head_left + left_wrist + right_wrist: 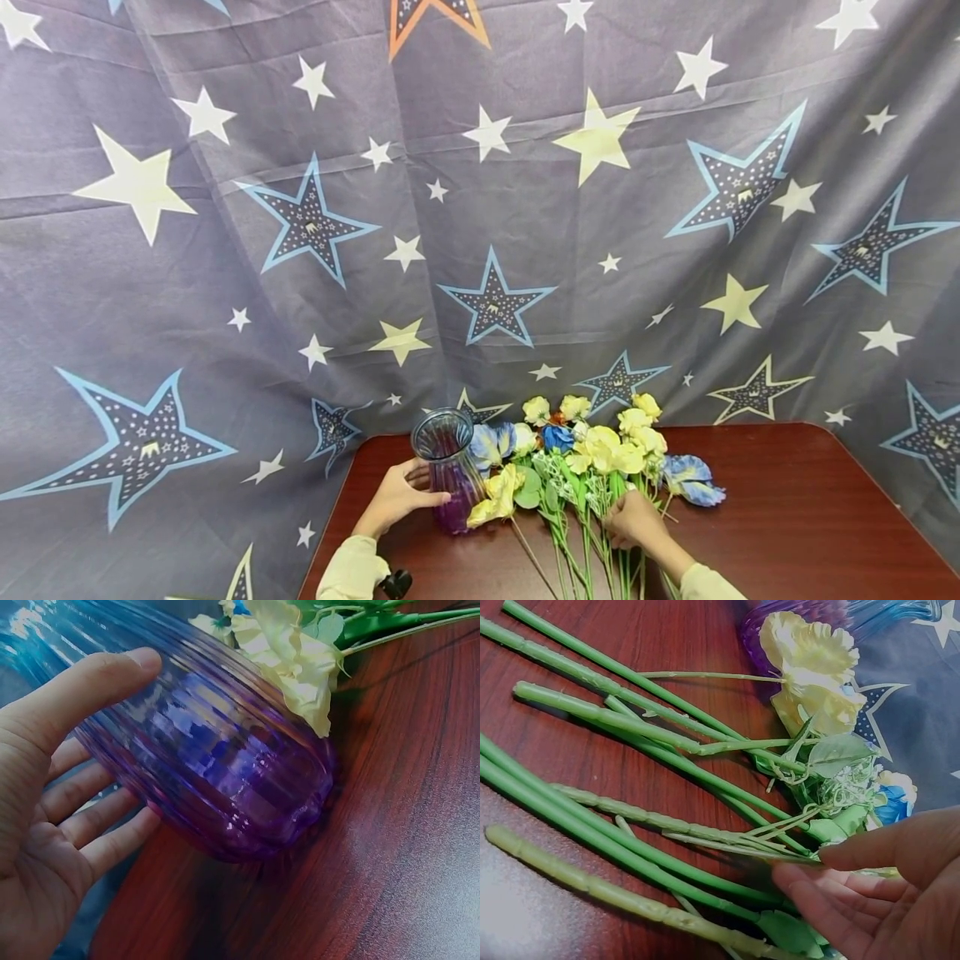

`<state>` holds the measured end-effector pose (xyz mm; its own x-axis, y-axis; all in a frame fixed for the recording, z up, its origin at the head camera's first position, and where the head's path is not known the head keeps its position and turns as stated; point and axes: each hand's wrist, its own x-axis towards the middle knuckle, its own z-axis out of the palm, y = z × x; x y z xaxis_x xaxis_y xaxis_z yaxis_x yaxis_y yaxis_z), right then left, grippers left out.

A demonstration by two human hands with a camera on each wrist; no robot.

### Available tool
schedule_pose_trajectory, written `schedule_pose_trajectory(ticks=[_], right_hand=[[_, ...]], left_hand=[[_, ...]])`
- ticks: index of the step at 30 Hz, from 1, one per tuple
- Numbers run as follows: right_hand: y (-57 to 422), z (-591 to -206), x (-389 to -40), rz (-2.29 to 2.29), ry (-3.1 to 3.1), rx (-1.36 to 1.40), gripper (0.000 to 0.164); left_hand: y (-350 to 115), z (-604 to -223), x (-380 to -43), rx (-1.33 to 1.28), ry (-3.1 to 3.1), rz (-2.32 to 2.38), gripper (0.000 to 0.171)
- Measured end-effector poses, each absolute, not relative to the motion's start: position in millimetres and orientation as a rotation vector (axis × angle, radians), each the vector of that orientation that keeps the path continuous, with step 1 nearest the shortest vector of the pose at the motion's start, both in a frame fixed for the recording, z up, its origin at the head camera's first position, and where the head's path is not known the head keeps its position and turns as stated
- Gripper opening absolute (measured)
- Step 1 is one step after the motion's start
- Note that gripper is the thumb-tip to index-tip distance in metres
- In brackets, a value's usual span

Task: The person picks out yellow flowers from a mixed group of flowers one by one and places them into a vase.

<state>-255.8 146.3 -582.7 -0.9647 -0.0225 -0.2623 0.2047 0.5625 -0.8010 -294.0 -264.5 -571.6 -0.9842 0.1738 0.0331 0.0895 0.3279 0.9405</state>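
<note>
A hand could pass over the tabletop [795, 508] right of the flowers [602, 450]. A yellow bloom [497, 493] crowds the vase [454, 477], though contact is hard to judge; stems [607, 716] and the right hand [636, 521] obstruct the front.

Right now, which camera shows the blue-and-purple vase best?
The head view: it shows the vase from rim to base, though the left hand and a yellow flower cover parts. The left wrist view shows its purple base closer, top cropped; the right wrist view, just a strip.
</note>
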Motion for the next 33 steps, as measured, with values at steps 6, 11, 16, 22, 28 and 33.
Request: schedule_pose_trajectory(ticks=[6,11,16,22,28,33], right_hand=[[147.5,-581.4,-255.0,-1.359,2.544,0.144,0.017],[148.5,-581.0,-256.0,-1.364,2.555,0.142,0.019],[149.6,-580.4,-255.8,-1.361,2.563,0.151,0.016],[150.8,-579.2,-255.8,-1.363,2.561,0.159,0.014],[152.5,-575.7,-257.2,-1.367,2.578,0.143,0.014],[153.2,-569.6,-258.0,-1.358,2.609,0.112,0.018]], left_hand=[[-263.0,-566.9,-293.4,0.226,2.501,1.710,0.069],[-262.3,-564.6,-294.0,0.246,2.504,1.684,0.072],[-261.8,-565.6,-293.6,0.258,2.488,1.705,0.073],[-261.0,-568.4,-293.4,0.260,2.488,1.728,0.072],[-260.9,-569.1,-293.0,0.236,2.476,1.738,0.073],[-261.6,-569.2,-293.3,0.229,2.472,1.743,0.073]])
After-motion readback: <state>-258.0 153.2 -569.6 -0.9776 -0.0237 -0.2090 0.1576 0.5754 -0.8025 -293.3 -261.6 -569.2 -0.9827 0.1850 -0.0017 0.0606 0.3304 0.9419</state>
